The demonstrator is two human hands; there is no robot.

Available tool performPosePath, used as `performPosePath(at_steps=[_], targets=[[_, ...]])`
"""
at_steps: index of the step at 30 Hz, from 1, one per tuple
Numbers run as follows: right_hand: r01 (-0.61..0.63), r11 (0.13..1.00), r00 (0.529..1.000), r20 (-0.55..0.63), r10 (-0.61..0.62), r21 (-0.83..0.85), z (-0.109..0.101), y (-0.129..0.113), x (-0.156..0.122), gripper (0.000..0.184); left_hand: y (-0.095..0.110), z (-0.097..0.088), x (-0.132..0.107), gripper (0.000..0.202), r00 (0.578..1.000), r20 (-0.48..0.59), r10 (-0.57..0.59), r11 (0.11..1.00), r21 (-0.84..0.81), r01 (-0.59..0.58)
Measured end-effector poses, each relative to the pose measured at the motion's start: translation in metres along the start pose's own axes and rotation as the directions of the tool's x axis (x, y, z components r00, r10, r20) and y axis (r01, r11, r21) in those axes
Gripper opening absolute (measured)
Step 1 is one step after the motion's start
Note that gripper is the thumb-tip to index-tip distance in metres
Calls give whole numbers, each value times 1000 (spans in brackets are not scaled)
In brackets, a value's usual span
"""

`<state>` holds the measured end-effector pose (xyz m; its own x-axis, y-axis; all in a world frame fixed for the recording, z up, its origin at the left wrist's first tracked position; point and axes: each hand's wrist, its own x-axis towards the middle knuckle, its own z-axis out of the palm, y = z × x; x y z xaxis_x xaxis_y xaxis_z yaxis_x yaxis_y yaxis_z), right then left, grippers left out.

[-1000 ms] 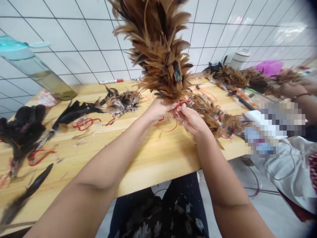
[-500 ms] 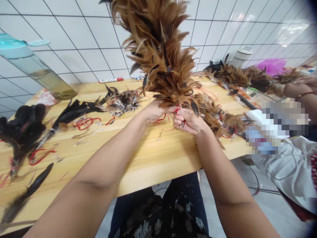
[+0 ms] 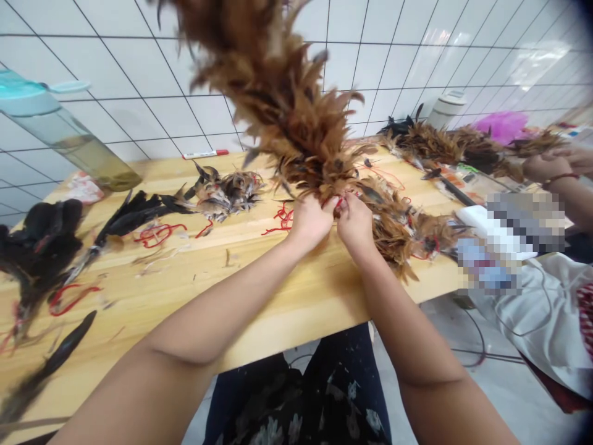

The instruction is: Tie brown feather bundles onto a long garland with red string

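A long brown feather duster [image 3: 287, 105] rises from my hands toward the top of the picture, leaning left and blurred at its upper end. My left hand [image 3: 309, 221] is closed round its base. Right beside it, my right hand [image 3: 356, 222] pinches the red string [image 3: 339, 201] and feathers at that base. More brown feathers [image 3: 398, 225] lie on the wooden table [image 3: 278, 290] just right of my hands. A loose tangle of red string [image 3: 280, 217] lies left of my left hand.
Black feathers [image 3: 39, 244] and red cords [image 3: 155, 233] lie on the table's left. A mixed feather bunch [image 3: 227, 190] sits mid-table. A clear bottle [image 3: 69, 136] stands far left, a marker [image 3: 204, 154] at the back. Another person's hand [image 3: 551, 165] works feathers at right.
Both hands have closed together at the duster's base. The duster has swung leftward and blurred. A tangle of red string now shows on the table left of my left hand.
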<state>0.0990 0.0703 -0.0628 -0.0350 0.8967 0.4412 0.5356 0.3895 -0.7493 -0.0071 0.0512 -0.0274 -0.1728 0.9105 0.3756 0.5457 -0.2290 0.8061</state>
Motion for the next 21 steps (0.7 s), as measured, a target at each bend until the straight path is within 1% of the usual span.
performPosePath(at_steps=[2, 4, 6, 7, 9, 11, 12, 13, 14, 15, 16, 17, 18, 19, 20, 21], targets=[[21, 962, 995, -89, -47, -272, 1, -6, -4, 19, 0, 5, -4, 13, 999, -13, -36, 997, -73, 35], [5, 897, 987, -140, -75, -442, 4, -13, -8, 26, -2, 10, -7, 18, 999, -9, -37, 979, -201, 34], [-5, 842, 981, -167, -101, -539, 10, -19, -11, 32, -4, 14, -10, 22, 1000, -11, -17, 942, -336, 12], [-4, 827, 979, -171, -112, -562, 12, -21, -13, 34, -5, 15, -10, 24, 1000, -21, -14, 919, -393, 5], [-7, 829, 981, -164, -102, -559, 17, -24, -14, 33, -8, 16, -10, 26, 999, -38, -35, 875, -484, 12], [-32, 884, 989, -145, -41, -467, 18, -24, -14, 28, -13, 14, -7, 25, 998, -18, -57, 842, -538, 38], [-48, 924, 992, -124, 1, -378, 18, -23, -13, 24, -16, 12, -4, 24, 998, 8, -58, 834, -550, 52], [-66, 965, 995, -86, 46, -254, 16, -23, -12, 21, -20, 8, 0, 23, 998, 39, -49, 832, -551, 63], [-97, 991, 995, -25, 95, -95, 14, -22, -11, 20, -23, 4, 4, 23, 997, 73, -31, 839, -540, 65], [-150, 985, 987, 66, 144, 89, 11, -21, -10, 22, -26, 0, 9, 24, 994, 109, -4, 852, -521, 61], [-228, 935, 966, 184, 182, 273, 8, -20, -9, 24, -29, -5, 13, 26, 988, 149, 29, 868, -494, 49], [-323, 844, 930, 311, 198, 429, 5, -20, -8, 28, -32, -10, 17, 30, 979, 197, 59, 882, -470, 41], [-420, 731, 884, 424, 197, 537, 2, -20, -7, 33, -33, -14, 20, 33, 963, 259, 80, 885, -464, 51], [-502, 624, 839, 512, 185, 599, -1, -20, -6, 37, -34, -18, 22, 36, 940, 327, 92, 881, -466, 76], [-558, 542, 806, 567, 171, 629, -4, -20, -5, 40, -34, -20, 23, 39, 918, 384, 93, 869, -481, 113], [-586, 489, 789, 593, 163, 645, -6, -20, -5, 42, -33, -21, 23, 41, 905, 417, 89, 849, -506, 150]])
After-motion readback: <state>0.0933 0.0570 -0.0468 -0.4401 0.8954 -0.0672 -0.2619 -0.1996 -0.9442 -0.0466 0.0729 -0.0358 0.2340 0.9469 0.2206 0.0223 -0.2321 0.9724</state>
